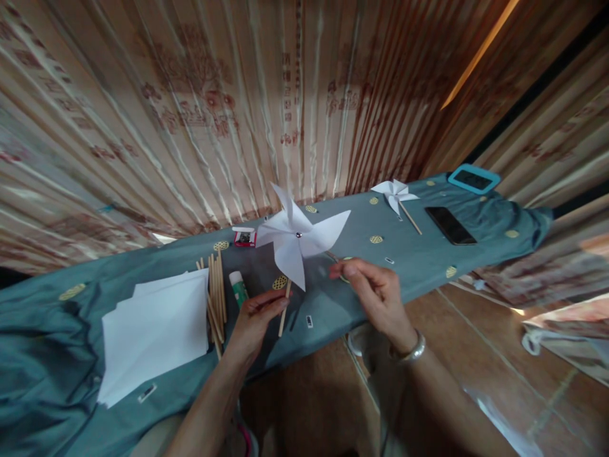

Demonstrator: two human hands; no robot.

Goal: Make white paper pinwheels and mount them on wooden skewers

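My left hand (257, 317) is closed around the wooden stick (284, 310) of a white paper pinwheel (297, 238) and holds it upright over the teal-covered table (428, 260). A metal pin shows at the pinwheel's centre. My right hand (371, 289) hovers just right of the pinwheel's lower blade, with its fingers loosely curled and the fingertips pointing at the paper; I see nothing in it. A silver bracelet sits on that wrist.
A stack of white paper sheets (152, 330), a bundle of wooden sticks (216, 295) and a green glue stick (238, 287) lie at left. A small red box (244, 237) sits behind. A second pinwheel (394, 193), a black phone (450, 225) and a teal-framed device (473, 179) lie at right. A curtain hangs behind.
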